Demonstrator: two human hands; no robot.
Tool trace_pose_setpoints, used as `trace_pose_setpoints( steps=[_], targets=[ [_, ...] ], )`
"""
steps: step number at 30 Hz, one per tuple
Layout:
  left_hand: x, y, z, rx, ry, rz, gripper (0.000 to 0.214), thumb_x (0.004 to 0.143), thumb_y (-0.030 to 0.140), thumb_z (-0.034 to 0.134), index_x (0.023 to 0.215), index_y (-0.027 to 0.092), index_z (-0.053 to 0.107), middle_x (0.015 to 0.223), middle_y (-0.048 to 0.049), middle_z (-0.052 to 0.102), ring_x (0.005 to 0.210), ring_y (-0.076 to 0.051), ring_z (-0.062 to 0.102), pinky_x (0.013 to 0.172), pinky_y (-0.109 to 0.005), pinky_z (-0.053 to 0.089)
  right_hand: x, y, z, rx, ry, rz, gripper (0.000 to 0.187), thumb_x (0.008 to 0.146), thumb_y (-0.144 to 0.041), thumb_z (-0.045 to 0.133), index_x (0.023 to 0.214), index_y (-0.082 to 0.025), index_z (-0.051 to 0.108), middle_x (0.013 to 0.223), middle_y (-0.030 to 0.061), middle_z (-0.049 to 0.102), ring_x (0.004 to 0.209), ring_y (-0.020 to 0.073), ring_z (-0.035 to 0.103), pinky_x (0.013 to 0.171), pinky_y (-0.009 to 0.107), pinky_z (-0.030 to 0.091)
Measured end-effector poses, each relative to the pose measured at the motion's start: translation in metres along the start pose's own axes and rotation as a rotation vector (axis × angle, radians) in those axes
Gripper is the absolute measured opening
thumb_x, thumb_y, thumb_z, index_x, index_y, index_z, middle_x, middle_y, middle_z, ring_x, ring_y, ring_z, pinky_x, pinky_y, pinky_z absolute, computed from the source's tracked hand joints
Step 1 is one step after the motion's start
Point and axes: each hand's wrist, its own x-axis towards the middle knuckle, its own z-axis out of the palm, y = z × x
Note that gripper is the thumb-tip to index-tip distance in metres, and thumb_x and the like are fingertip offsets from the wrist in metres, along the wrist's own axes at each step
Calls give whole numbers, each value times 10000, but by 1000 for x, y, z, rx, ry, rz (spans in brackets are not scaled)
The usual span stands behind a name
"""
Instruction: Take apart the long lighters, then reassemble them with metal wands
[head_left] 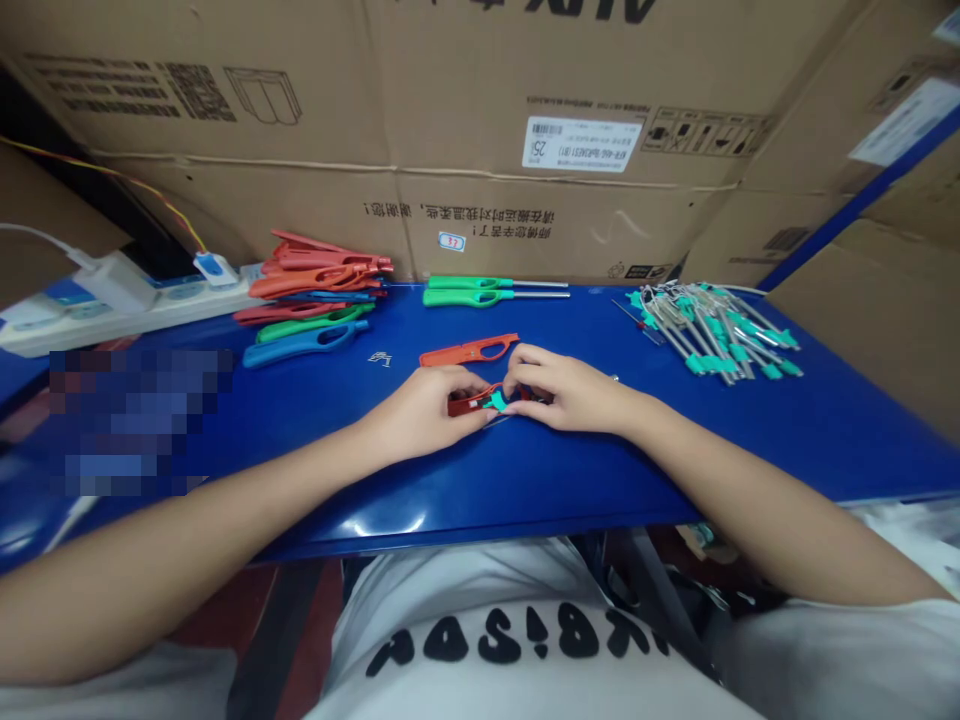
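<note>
Low over the blue table, both my hands meet around an orange-red lighter casing half (459, 407). My left hand (431, 408) grips its left end between thumb and fingers. A teal plastic piece (496, 401) lies in the casing, with my right hand (566, 390) pinched at it, thumb below and fingers above. Parts between the fingertips are partly hidden. Just beyond my hands rests another orange-red casing half (469, 350) with a looped handle end.
Several red, green and blue casing halves (315, 280) are piled at back left. Two green lighters (469, 290) with metal rods lie at the back. Metal rods with teal parts (712, 325) are heaped right. A cardboard box (300, 190) stands behind; a power strip (180, 300) sits left.
</note>
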Motion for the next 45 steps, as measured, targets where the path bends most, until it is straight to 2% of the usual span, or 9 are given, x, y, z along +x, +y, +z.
trace_pose_setpoints(
  steps=[3, 10, 16, 22, 27, 31, 38, 41, 45],
  targets=[
    [1, -2, 1, -57, -21, -34, 285, 921, 400, 603, 978, 175, 769, 926, -49, 774, 720, -169, 680, 615, -263, 486, 0, -2, -1, -5, -10, 8, 138, 955, -314, 615, 1009, -187, 619, 1086, 57, 568, 751, 123, 524, 691, 250, 418],
    [1, -5, 7, -184, 13, -112, 233, 882, 343, 643, 966, 160, 761, 893, -62, 779, 729, -190, 698, 647, -281, 524, 1, -3, -1, -14, -18, -2, 130, 952, -306, 618, 1012, -191, 605, 1100, 62, 581, 798, 138, 544, 712, 254, 419],
    [2, -6, 8, -96, 35, -39, 231, 908, 316, 610, 1006, 171, 762, 934, -63, 762, 787, -183, 683, 703, -280, 528, 2, -3, -2, -12, -22, -34, 89, 957, -274, 591, 977, -187, 593, 1013, 57, 621, 808, 152, 548, 712, 256, 411],
    [2, -7, 5, -40, 18, 18, 281, 931, 343, 588, 1074, 174, 760, 944, -70, 749, 766, -175, 669, 669, -272, 504, 2, -1, -2, -24, -9, -40, 74, 941, -256, 605, 949, -187, 579, 970, 44, 617, 786, 147, 534, 703, 249, 400],
    [1, -1, 8, -18, 71, 50, 268, 904, 397, 644, 987, 170, 759, 941, -61, 767, 810, -185, 681, 718, -280, 503, 2, -2, 1, -75, -4, -35, 85, 963, -276, 570, 935, -196, 565, 981, 48, 609, 805, 154, 544, 681, 249, 385],
    [1, -1, 11, 16, 105, 54, 220, 898, 355, 642, 935, 165, 747, 903, -55, 765, 777, -178, 674, 702, -277, 493, 2, -3, 2, -77, -7, -39, 89, 966, -288, 564, 958, -200, 550, 972, 47, 615, 805, 161, 549, 670, 253, 391],
    [1, -4, 9, 13, 139, 60, 182, 880, 313, 655, 884, 158, 750, 813, -38, 745, 682, -152, 654, 647, -265, 477, -3, 1, -16, -161, -12, -44, 307, 892, -319, 665, 1160, -200, 576, 1158, 104, 645, 1049, 241, 585, 851, 339, 448],
    [1, -4, 8, 3, 152, 55, 178, 871, 309, 656, 878, 163, 757, 807, -37, 749, 664, -150, 653, 631, -264, 478, -5, 10, -21, -130, -47, -72, 204, 936, -317, 618, 1088, -182, 635, 1073, 100, 675, 991, 231, 592, 909, 381, 442],
    [1, -4, 6, 6, 163, 41, 181, 866, 314, 656, 857, 165, 759, 814, -44, 756, 655, -152, 652, 612, -261, 478, -5, 18, -19, -13, -58, -74, 171, 989, -288, 540, 969, -174, 665, 981, 87, 690, 938, 212, 589, 869, 362, 458]
  ],
)
